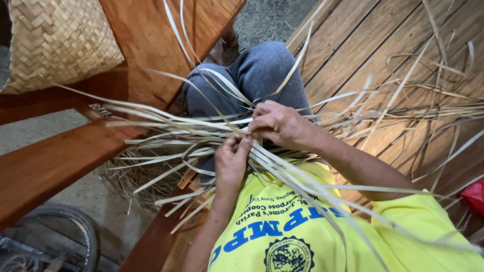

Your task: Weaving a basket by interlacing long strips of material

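A loose weave of pale, flat dried leaf strips (176,128) lies across my lap and fans out to both sides. My left hand (231,162) pinches strips at the centre of the weave, fingers curled around them. My right hand (280,123) sits just above it, fingers closed on crossing strips at the same spot. Long strips (302,179) run back over my yellow shirt. My bent knee in grey trousers (262,70) rises behind the work.
A finished woven basket (55,40) stands at the top left on a reddish wooden bench (60,161). Loose strips (413,100) litter the plank platform on the right. A wheel (60,229) shows at the bottom left, a red object (476,194) at the right edge.
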